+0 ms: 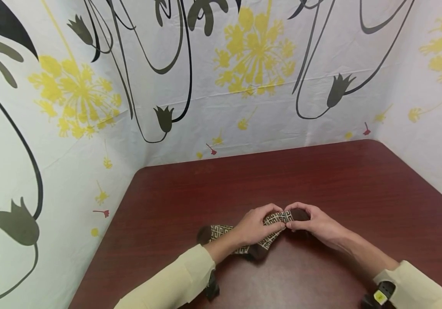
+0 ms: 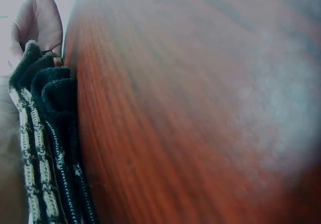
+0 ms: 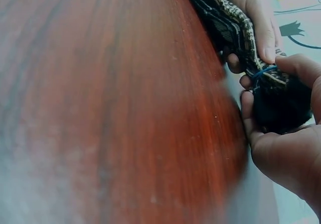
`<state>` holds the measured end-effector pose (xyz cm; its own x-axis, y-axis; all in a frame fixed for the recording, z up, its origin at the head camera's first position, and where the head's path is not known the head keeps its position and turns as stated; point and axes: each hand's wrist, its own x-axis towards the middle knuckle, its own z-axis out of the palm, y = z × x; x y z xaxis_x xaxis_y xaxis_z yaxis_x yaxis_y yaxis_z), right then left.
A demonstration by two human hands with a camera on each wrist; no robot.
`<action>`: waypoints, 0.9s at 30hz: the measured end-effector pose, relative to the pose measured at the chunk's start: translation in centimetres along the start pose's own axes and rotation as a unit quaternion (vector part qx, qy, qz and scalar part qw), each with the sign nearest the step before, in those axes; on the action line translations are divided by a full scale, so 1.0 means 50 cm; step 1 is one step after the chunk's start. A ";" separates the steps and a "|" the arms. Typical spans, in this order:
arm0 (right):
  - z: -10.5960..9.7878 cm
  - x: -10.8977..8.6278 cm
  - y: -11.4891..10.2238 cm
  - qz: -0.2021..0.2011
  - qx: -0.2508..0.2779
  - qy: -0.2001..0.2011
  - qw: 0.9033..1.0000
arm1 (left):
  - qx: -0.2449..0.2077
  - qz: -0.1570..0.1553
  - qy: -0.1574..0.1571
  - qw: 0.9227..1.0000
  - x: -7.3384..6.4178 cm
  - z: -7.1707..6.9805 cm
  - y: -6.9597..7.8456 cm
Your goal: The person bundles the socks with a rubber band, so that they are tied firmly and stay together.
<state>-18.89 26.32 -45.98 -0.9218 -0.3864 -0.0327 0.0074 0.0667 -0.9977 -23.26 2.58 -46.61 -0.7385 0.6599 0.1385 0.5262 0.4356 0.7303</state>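
Observation:
A pair of dark brown socks (image 1: 269,243) with a cream geometric pattern lies across the middle of the table, both toe and heel parts showing brown. My left hand (image 1: 255,225) grips the patterned part, thumb in front and fingers behind. Close beside it, my right hand (image 1: 323,227) pinches the plain brown end between thumb and fingers. In the right wrist view a thin blue band (image 3: 264,72) runs round the socks, right at the fingertips of both hands. The left wrist view shows the layered sock edges (image 2: 37,148) along the table; part of the socks is hidden under my left hand.
The dark red wooden table (image 1: 190,189) has rounded far corners. White cloth (image 1: 201,124) printed with flowers hangs behind it and on both sides. A black wrist device (image 1: 383,294) with a yellow mark sits at the right sleeve, another dark one (image 1: 212,286) under the left.

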 end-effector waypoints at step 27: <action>-0.019 0.007 0.000 0.011 0.011 -0.047 0.999 | -0.021 -0.030 -0.004 0.999 0.001 0.004 -0.007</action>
<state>-19.57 27.06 -45.93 -0.8812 -0.4691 -0.0595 0.0370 0.0571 -0.9977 -23.38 2.57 -46.97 -0.7652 0.6376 0.0887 0.4629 0.4493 0.7641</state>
